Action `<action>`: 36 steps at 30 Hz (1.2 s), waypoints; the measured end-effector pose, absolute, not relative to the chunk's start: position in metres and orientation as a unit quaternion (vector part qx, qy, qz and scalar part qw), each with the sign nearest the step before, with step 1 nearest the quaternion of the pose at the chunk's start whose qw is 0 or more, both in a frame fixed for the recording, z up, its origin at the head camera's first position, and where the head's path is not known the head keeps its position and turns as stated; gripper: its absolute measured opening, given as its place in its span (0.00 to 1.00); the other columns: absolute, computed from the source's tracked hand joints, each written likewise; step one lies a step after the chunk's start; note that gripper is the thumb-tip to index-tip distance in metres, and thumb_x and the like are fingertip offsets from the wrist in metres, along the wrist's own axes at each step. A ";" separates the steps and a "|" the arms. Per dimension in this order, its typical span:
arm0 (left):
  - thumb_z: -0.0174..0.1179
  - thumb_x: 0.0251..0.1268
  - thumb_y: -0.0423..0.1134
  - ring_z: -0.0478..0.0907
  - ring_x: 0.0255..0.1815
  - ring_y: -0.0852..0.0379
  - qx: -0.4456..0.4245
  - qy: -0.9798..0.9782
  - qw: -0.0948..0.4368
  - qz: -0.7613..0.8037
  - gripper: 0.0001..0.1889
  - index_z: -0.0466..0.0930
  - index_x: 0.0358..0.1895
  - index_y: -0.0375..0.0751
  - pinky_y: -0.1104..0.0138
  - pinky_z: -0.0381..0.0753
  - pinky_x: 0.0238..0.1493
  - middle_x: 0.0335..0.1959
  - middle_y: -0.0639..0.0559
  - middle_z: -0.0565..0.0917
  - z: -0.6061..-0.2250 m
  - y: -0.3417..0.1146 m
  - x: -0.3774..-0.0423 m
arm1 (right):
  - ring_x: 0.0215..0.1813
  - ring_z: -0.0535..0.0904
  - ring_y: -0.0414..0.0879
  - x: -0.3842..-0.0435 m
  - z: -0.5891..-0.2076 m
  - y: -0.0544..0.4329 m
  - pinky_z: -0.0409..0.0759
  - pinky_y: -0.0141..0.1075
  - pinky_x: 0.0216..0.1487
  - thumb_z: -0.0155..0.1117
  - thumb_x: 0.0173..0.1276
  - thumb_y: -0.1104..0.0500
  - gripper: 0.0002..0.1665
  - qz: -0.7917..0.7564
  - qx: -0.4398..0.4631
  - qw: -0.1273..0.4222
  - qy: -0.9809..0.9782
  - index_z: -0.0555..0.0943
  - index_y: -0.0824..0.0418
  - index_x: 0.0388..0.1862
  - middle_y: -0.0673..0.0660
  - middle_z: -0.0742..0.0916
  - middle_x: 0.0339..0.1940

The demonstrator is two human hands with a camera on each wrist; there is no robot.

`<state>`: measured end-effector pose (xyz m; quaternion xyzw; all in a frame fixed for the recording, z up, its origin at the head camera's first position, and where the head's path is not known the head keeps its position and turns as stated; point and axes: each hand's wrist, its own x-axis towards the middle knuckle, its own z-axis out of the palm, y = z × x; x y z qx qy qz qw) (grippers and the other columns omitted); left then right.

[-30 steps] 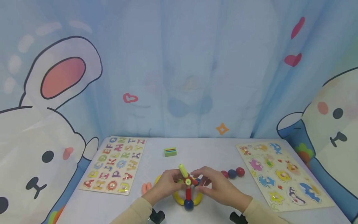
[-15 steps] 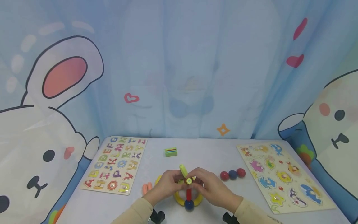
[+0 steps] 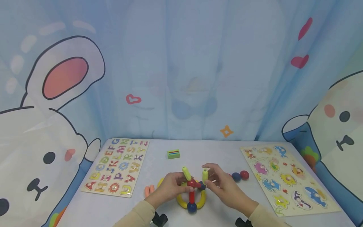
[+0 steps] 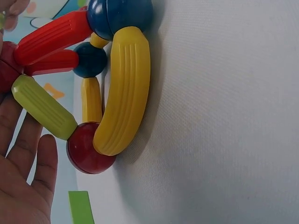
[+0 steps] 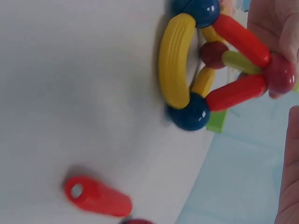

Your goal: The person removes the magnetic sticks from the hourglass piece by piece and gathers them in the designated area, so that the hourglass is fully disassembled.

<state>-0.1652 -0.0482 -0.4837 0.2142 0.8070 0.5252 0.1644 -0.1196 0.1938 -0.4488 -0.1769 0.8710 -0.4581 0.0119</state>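
A magnetic stick-and-ball model stands before me, with yellow curved rods [image 3: 202, 200] and blue and red balls as its base. Red rods [image 5: 236, 93] and a yellow-green rod [image 4: 44, 107] rise to a red ball [image 5: 280, 72] at its top. My left hand [image 3: 171, 186] pinches that top ball. Another yellow-green rod [image 3: 186, 173] sticks up from the top, leaning left. To the right, my right hand [image 3: 228, 189] holds a loose yellow-green rod [image 3: 205, 176] upright between thumb and fingers, apart from the model. This rod is mostly out of the right wrist view.
Red and blue balls [image 3: 236, 177] lie behind my right hand, and a red rod [image 5: 98, 196] lies nearby. Pink rods [image 3: 148, 190] sit by my left wrist. A letter puzzle board [image 3: 116, 167] lies left, a sea-animal board [image 3: 289, 179] right, a small green block [image 3: 173, 154] farther back.
My right hand closed on the yellow-green rod pointing toward me from the top ball, then drew it away to the right and turned it upright. My left hand stays in place.
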 end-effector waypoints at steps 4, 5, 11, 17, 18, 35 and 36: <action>0.73 0.58 0.47 0.81 0.51 0.58 0.203 0.807 0.170 0.528 0.16 0.85 0.49 0.54 0.54 0.80 0.55 0.46 0.62 0.86 -0.483 -0.048 -0.164 | 0.40 0.84 0.51 -0.116 -0.452 0.214 0.84 0.33 0.40 0.64 0.72 0.59 0.26 -0.476 -0.142 0.011 0.868 0.70 0.47 0.65 0.55 0.81 0.45; 0.73 0.58 0.47 0.81 0.51 0.58 0.201 0.807 0.170 0.529 0.16 0.85 0.49 0.54 0.54 0.80 0.55 0.46 0.62 0.86 -0.483 -0.048 -0.164 | 0.40 0.83 0.50 -0.115 -0.454 0.221 0.84 0.33 0.40 0.66 0.71 0.61 0.27 -0.480 -0.128 0.013 0.868 0.70 0.47 0.65 0.55 0.81 0.45; 0.73 0.58 0.46 0.80 0.51 0.59 0.202 0.804 0.168 0.533 0.15 0.85 0.49 0.54 0.55 0.79 0.55 0.47 0.62 0.86 -0.483 -0.047 -0.163 | 0.39 0.81 0.48 -0.110 -0.472 0.263 0.84 0.33 0.38 0.74 0.58 0.69 0.37 -0.480 -0.052 0.037 0.875 0.72 0.51 0.65 0.58 0.79 0.49; 0.73 0.58 0.46 0.80 0.51 0.60 0.202 0.806 0.168 0.531 0.15 0.85 0.49 0.55 0.55 0.79 0.55 0.46 0.63 0.86 -0.482 -0.047 -0.163 | 0.38 0.77 0.45 -0.107 -0.495 0.294 0.81 0.30 0.36 0.80 0.52 0.63 0.40 -0.393 -0.021 0.079 0.916 0.75 0.54 0.65 0.52 0.80 0.42; 0.73 0.58 0.47 0.80 0.51 0.60 0.201 0.807 0.167 0.530 0.16 0.85 0.49 0.55 0.55 0.79 0.55 0.46 0.63 0.86 -0.482 -0.047 -0.164 | 0.38 0.76 0.45 -0.107 -0.499 0.297 0.81 0.30 0.36 0.81 0.52 0.61 0.40 -0.385 -0.023 0.089 0.918 0.76 0.54 0.65 0.51 0.80 0.41; 0.74 0.57 0.47 0.80 0.53 0.57 0.192 0.810 0.167 0.529 0.17 0.85 0.50 0.56 0.53 0.79 0.56 0.47 0.62 0.86 -0.483 -0.048 -0.164 | 0.32 0.72 0.44 -0.114 -0.512 0.300 0.72 0.32 0.27 0.82 0.51 0.55 0.40 -0.349 -0.076 0.138 0.924 0.77 0.51 0.65 0.50 0.77 0.36; 0.74 0.56 0.47 0.80 0.53 0.57 0.191 0.810 0.168 0.529 0.17 0.85 0.50 0.56 0.53 0.79 0.56 0.47 0.62 0.86 -0.483 -0.047 -0.164 | 0.32 0.72 0.44 -0.114 -0.512 0.300 0.72 0.32 0.27 0.82 0.51 0.55 0.40 -0.350 -0.074 0.138 0.924 0.77 0.51 0.65 0.50 0.77 0.36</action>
